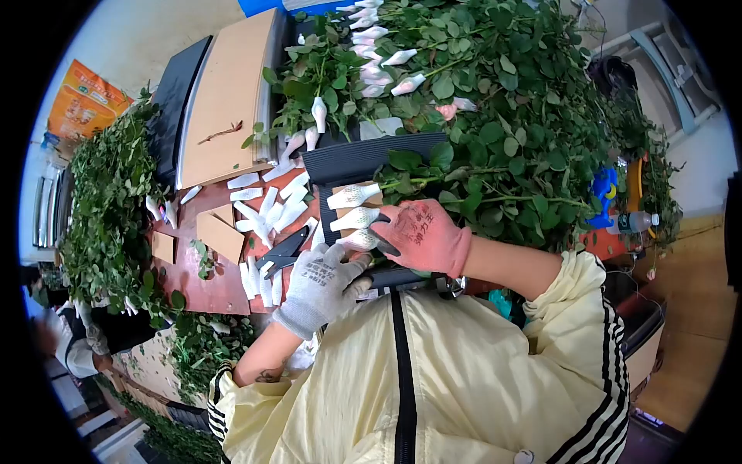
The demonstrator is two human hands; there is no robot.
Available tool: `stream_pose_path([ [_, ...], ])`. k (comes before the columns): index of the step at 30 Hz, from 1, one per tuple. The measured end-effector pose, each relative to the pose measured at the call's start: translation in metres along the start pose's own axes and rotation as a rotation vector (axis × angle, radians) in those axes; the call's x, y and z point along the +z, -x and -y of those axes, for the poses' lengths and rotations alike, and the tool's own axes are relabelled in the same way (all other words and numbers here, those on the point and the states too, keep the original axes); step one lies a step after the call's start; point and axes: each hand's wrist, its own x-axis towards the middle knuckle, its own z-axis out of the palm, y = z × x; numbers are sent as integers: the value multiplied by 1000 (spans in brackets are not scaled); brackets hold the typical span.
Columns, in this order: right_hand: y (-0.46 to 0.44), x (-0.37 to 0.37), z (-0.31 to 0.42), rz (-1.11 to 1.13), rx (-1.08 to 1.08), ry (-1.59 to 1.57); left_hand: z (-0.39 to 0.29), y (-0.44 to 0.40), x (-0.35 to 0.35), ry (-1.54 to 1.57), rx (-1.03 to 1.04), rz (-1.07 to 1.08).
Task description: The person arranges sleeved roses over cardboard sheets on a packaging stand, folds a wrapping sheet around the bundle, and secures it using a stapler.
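Note:
My right hand, in a pink glove with dark fingertips, is closed at the neck of the lowest rose in a row. White mesh sleeves cover the row's buds, among them an upper rose and a middle rose; they lie on brown card over a black corrugated sheet. My left hand, in a grey-white glove, has its fingers apart, with the tips against the lowest bud. Beside it on the table lies a black hand tool, perhaps a stapler, partly behind the glove.
Loose white mesh sleeves and cardboard pieces are scattered over the red table. Leafy rose stems pile up at the right and back. Cardboard sheets stand at back left. A plastic bottle is at right; another person is at left.

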Motion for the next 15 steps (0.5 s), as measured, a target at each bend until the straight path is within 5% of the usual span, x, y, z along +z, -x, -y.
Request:
stream_pose_path([
  [12, -2, 26, 8, -42, 123, 84, 12, 0, -1, 151, 91, -79],
  [15, 2, 33, 8, -119, 85, 108, 23, -9, -7, 103, -76, -280],
])
